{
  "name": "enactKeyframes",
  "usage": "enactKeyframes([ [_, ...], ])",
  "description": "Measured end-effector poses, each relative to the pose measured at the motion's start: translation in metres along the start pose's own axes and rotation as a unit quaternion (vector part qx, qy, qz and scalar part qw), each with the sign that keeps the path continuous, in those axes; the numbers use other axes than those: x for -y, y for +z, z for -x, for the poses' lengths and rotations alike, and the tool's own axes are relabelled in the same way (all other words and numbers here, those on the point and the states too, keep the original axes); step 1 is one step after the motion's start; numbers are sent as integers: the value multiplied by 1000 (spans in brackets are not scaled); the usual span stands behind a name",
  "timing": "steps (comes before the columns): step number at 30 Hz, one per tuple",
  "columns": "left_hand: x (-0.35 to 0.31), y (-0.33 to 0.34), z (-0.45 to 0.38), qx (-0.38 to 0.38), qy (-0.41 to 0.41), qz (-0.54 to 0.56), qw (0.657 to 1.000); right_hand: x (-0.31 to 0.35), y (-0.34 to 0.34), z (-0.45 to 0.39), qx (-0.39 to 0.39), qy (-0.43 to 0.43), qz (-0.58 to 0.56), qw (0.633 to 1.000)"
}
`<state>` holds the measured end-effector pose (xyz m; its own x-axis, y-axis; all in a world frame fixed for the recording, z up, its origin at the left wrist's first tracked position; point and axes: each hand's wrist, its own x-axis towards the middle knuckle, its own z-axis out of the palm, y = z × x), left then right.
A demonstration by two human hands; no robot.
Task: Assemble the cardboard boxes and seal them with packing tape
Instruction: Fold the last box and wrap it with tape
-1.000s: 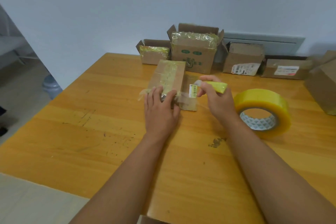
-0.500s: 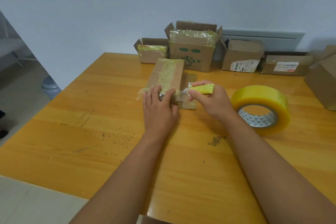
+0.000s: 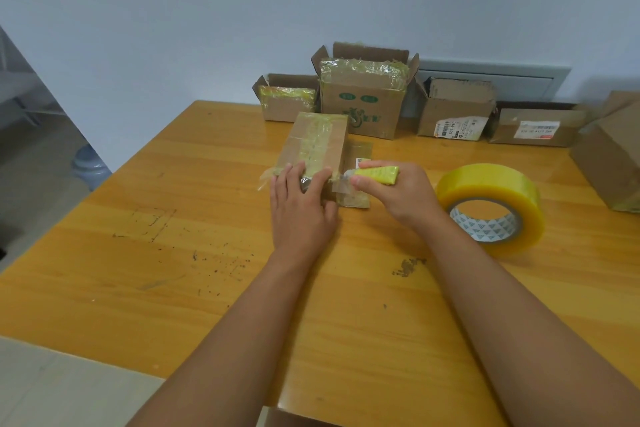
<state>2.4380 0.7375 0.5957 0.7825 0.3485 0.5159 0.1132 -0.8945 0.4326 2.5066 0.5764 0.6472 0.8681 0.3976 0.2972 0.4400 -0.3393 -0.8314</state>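
Observation:
A small brown cardboard box (image 3: 317, 142) wrapped in clear tape lies on the wooden table (image 3: 173, 218). My left hand (image 3: 301, 208) presses flat on its near end, fingers spread over the tape. A loose strip of tape (image 3: 341, 186) sticks out from the box's right side. My right hand (image 3: 398, 196) grips a yellow-green utility knife (image 3: 379, 174), its blade tip touching that strip at the box's corner. A big roll of yellowish packing tape (image 3: 491, 206) stands just right of my right wrist.
Several open cardboard boxes (image 3: 362, 97) line the wall at the table's far edge, some with shipping labels. Another brown box (image 3: 613, 156) sits at the far right. A blue water bottle (image 3: 88, 166) stands on the floor to the left.
My right hand has lowered the knife from above the box down to the tape strip at the box's right corner. My left hand has stayed pressed on the box.

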Motion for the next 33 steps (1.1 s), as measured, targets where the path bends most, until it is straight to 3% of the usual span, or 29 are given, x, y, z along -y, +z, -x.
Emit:
enactKeyframes([
  [15,2,0,1,-1,3,0,1000,5,-1,-1,-23,6,-38,999],
  [24,3,1,1,-2,7,6,1000,0,1,2,32,4,24,999],
  [33,2,2,1,-4,4,-2,1000,22,-22,27,23,22,-109,994],
])
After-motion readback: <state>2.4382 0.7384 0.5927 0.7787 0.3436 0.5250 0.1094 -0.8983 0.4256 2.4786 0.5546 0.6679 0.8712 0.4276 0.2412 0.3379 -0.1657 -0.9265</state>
